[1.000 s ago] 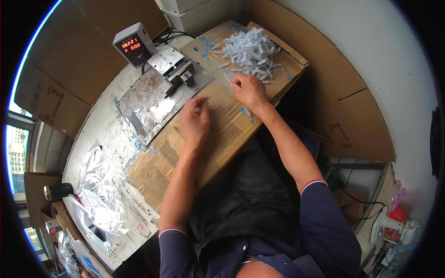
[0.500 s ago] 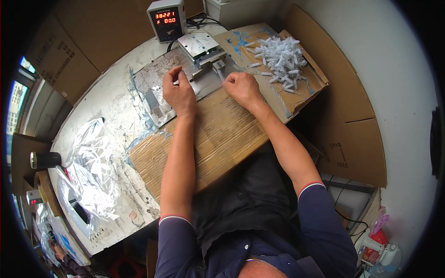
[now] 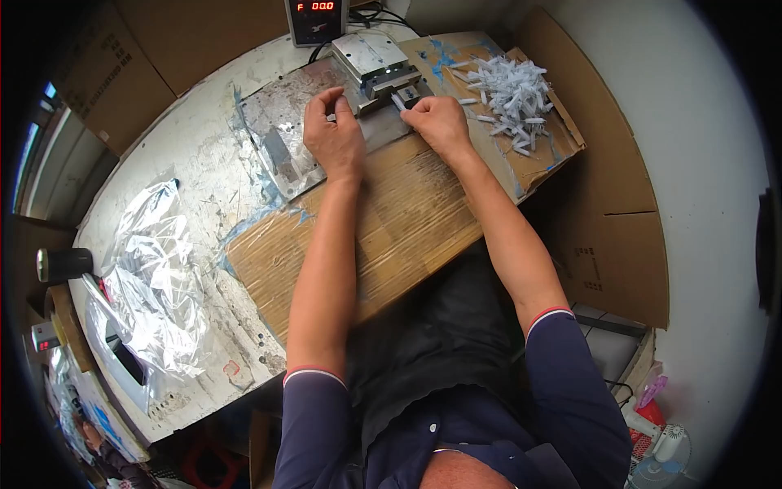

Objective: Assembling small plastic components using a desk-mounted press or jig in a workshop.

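My right hand [image 3: 441, 127] pinches a small clear plastic piece [image 3: 398, 102] between thumb and forefinger. The piece points away from me toward the front of a metal fixture [image 3: 391, 79]; whether it touches the fixture I cannot tell. Left of it, my left hand [image 3: 335, 138] hovers over a metal plate [image 3: 285, 106] with its fingers curled in and the thumb close to the forefinger. Whatever may lie inside those fingers is too small to make out. A heap of similar clear pieces [image 3: 513, 98] lies on cardboard to the right.
Behind the fixture stands a counter box [image 3: 318, 24] with a red lit display and cables. A taped cardboard sheet [image 3: 391, 220] covers the table's near edge. Crumpled clear plastic bags [image 3: 163, 285] and a dark cylinder [image 3: 65, 265] are at left. Cardboard walls [image 3: 615, 187] rise at right.
The view has shifted, so the table things sit higher in it. My right hand keeps its pinch on the clear piece near the fixture. My left hand remains curled over the plate.
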Demonstrator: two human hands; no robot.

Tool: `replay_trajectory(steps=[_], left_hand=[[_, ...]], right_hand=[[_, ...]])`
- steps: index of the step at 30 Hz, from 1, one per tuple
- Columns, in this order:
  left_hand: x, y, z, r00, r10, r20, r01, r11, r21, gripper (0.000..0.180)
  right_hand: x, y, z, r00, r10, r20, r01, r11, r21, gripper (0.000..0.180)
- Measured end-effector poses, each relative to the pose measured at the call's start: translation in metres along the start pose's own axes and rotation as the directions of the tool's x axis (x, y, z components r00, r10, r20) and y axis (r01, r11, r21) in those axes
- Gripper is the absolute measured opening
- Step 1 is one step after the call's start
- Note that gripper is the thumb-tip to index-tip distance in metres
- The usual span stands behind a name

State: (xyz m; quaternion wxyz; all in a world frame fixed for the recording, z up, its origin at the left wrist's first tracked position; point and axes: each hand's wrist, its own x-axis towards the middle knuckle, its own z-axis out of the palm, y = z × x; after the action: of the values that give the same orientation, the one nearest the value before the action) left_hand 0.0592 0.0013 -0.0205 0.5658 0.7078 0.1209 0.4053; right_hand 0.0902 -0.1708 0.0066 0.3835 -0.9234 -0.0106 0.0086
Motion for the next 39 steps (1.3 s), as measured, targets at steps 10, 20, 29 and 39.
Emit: replay_trajectory(steps=[10,20,29,39], left_hand=[[-0.001,0.000,0.002,0.998,0.068,-0.012,-0.068,0.998,-0.012,0.010],[-0.001,-0.001,0.000,0.998,0.058,0.009,-0.058,0.997,0.046,0.012],[-0.006,0.011,0.002,0.932,0.313,0.183,-0.348,0.913,0.212,0.027],[-0.006,0.006,0.006,0.888,0.282,0.364,-0.413,0.838,0.357,0.025]], right_hand=[[0.002,-0.003,0.014,0.996,-0.017,-0.087,0.016,1.000,-0.011,0.027],[0.001,-0.002,0.019,0.991,-0.047,-0.125,0.054,0.997,0.050,0.027],[0.006,0.001,0.018,0.992,-0.037,-0.121,0.044,0.998,0.052,0.032],[-0.059,0.039,-0.044,0.953,-0.125,-0.276,0.143,0.989,0.048,0.017]])
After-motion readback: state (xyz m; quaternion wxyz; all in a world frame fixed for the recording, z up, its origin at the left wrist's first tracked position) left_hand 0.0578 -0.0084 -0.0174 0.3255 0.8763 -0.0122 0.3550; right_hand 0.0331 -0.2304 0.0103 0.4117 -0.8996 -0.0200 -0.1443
